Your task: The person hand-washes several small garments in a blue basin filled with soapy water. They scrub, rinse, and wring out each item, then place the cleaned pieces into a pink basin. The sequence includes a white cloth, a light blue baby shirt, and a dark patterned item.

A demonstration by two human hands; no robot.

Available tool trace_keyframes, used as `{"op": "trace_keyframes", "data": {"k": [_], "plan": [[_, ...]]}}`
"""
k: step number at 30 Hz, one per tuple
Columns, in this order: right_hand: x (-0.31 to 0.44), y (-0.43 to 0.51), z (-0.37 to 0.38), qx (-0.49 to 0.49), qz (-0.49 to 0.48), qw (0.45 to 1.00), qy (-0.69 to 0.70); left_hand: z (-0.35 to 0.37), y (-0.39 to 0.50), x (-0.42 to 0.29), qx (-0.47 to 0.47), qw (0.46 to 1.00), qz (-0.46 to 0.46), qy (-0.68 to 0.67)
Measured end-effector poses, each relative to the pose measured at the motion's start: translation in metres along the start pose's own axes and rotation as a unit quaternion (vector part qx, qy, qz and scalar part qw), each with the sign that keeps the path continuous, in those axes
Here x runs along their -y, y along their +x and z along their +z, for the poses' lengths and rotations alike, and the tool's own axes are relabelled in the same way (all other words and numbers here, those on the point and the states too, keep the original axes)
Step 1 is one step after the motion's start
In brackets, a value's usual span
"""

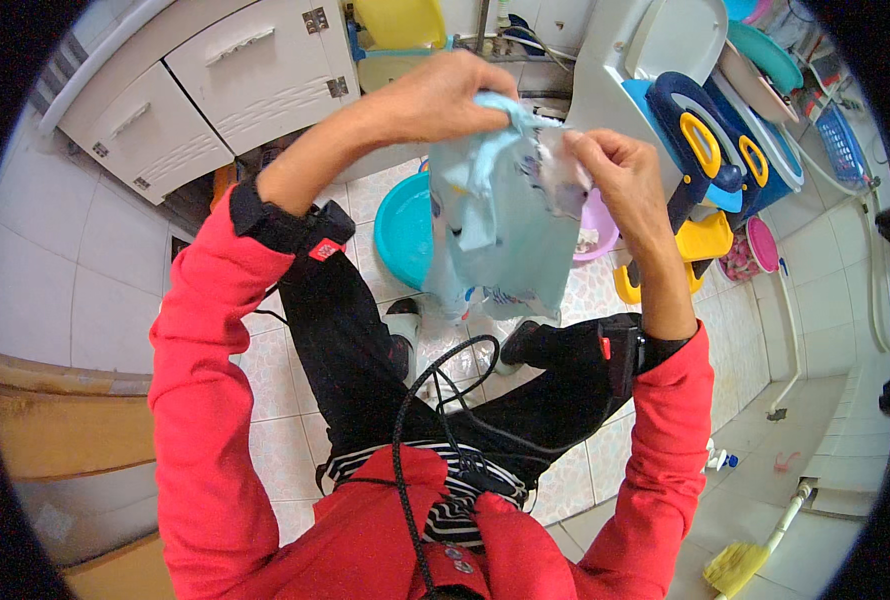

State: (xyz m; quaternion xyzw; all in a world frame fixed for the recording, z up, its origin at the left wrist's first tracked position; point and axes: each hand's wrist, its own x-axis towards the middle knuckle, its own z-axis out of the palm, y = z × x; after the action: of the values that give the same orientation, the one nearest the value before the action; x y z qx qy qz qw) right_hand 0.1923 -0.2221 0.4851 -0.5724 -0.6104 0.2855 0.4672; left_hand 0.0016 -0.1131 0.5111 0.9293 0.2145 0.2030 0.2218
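Observation:
A thin light-blue cloth item (520, 255) with printed figures hangs in front of me; whether it is a garment cannot be told. My left hand (449, 94) grips a bunched part of its upper edge. At the upper right corner, my right hand (621, 161) pinches a paler, whitish part of the item between thumb and fingers. The lower part hangs loose above the floor, between my knees and the basins. Behind it stands a teal basin (400, 232), partly hidden. A lilac basin (601, 225) with something whitish inside shows at its right side.
White cabinets (265, 67) stand at the upper left. To the right are a blue and yellow child's toilet seat with steps (704, 232) and a pink-lidded tub (761, 246). A yellow brush (737, 566) lies lower right. A black cable (400, 420) crosses my lap.

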Motion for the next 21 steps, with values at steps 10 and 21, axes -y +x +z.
{"op": "trace_keyframes", "data": {"k": [10, 21], "plan": [[-0.051, 0.007, -0.01, 0.122, 0.012, 0.985, -0.121, -0.033, 0.01, -0.02, -0.144, 0.978, 0.055, 0.139], [-0.1, -0.002, -0.034, 0.067, 0.127, 0.987, -0.078, -0.08, -0.007, 0.019, -0.242, 0.959, -0.031, 0.143]]}}
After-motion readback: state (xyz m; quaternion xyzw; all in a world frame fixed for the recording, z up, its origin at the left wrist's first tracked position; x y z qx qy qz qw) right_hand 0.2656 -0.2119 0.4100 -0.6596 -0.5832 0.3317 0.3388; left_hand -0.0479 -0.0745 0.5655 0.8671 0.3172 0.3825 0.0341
